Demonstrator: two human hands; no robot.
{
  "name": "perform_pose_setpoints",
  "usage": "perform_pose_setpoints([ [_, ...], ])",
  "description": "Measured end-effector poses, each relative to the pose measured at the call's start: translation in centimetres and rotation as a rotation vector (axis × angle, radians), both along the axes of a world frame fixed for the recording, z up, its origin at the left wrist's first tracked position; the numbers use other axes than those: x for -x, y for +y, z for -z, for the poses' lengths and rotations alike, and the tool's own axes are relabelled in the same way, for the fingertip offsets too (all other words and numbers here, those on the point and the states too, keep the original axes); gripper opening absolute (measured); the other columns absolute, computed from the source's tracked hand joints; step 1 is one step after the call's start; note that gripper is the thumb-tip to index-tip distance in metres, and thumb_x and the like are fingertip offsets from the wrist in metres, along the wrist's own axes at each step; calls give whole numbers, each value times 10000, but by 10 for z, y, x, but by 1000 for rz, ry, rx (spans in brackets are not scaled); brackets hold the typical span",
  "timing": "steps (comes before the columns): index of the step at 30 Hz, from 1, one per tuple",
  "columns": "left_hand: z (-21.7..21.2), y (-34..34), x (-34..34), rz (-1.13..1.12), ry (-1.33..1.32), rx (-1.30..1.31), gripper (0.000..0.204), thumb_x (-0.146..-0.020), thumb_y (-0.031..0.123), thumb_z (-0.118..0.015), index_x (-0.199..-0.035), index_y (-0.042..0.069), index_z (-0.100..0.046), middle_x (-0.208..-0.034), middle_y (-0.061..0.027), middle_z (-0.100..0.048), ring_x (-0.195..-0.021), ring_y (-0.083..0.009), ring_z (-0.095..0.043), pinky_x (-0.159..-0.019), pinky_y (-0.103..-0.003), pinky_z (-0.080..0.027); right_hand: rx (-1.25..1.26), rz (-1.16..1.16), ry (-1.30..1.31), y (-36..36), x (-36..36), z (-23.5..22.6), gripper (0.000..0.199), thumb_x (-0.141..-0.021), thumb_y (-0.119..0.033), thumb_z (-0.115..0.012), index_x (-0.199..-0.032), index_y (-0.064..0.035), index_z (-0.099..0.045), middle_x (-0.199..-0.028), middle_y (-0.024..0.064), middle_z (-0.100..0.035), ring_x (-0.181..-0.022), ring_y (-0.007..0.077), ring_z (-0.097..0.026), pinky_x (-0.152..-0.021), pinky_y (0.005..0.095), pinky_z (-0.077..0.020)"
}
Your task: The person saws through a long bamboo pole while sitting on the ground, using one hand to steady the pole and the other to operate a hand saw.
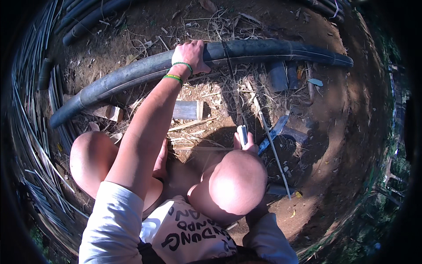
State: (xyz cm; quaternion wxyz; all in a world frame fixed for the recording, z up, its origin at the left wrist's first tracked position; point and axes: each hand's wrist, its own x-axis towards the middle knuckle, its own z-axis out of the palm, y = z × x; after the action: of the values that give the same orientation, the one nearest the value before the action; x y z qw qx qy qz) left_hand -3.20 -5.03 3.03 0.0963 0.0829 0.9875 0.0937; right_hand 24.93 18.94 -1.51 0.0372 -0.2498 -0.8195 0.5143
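A long, dark bamboo pole (259,49) lies across the far side in a gentle curve. My left hand (190,56) is closed over it left of its middle, thumb on the near side. My right hand (248,144), partly hidden behind my right knee, grips the pale handle of a saw (234,94). Its narrow dark blade runs away from me and crosses the pole just right of my left hand. How deep the blade sits in the pole, I cannot tell.
A short cut bamboo piece (187,110) lies beyond my feet. Right of my right hand are a bluish blade-like tool (273,133) and a thin stick (273,147). Split bamboo strips (27,119) lie at the left; more dark poles (90,22) rest at the far left. Shavings litter the soil.
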Motion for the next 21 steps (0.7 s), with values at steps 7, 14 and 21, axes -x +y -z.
perform_pose_setpoints([
  [7,8,-20,4,-25,-18,45,899,-624,614,-904,-1281,74,-611,-1222,-132,-730,-1112,-313,-735,-965,-439,-587,-445,-402,-107,-29,87,-30,365,-1030,-387,-656,-1115,-34,-624,-807,291,-717,-796,489,-725,-647,573,-562],
  [14,-12,-9,8,-2,-119,38,964,-601,630,-893,-1331,69,-609,-1221,-151,-745,-1126,-334,-736,-990,-427,-587,-408,-444,36,-74,218,-50,363,-1078,-315,-577,-1076,45,-618,-806,324,-714,-799,501,-735,-645,556,-598],
  [21,-14,-4,5,1,-67,-7,893,-603,560,-886,-1306,80,-614,-1213,-163,-732,-1093,-360,-738,-957,-453,-605,-372,-271,-121,3,26,-25,385,-1012,-428,-672,-1075,-51,-636,-874,306,-718,-884,515,-710,-695,590,-548],
])
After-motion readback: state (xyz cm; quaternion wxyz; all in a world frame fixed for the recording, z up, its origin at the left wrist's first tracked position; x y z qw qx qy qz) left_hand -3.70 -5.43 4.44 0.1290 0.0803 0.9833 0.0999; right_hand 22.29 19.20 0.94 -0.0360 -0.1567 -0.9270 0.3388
